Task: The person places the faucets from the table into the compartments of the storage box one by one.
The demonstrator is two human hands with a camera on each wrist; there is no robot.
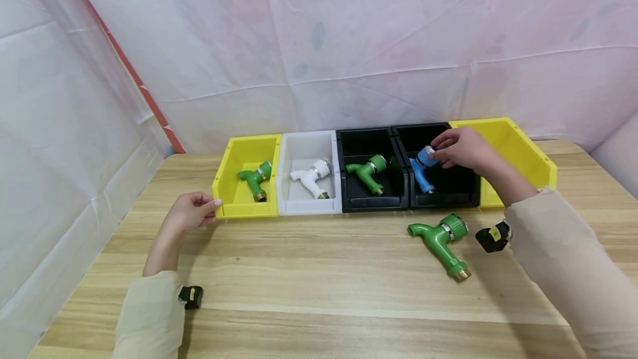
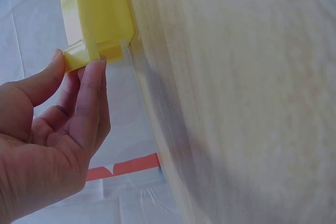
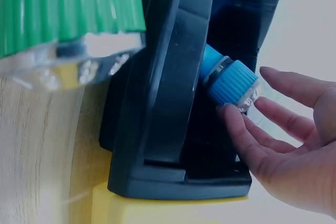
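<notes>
My left hand pinches the front corner of the left yellow bin between thumb and fingers; the left wrist view shows the pinch close up. Inside that bin lies a green faucet. My right hand reaches over the right black bin and holds a blue faucet by its ribbed knob. Thumb and fingertips sit around the knob's chrome end, and the faucet's threaded end points down toward the bin floor. Another green faucet lies on the table in front, beneath the right forearm.
Bins stand side by side along the back: a white bin with a white faucet, a black bin with a green faucet, and a yellow bin at the right end. A fabric backdrop hangs behind the wooden table.
</notes>
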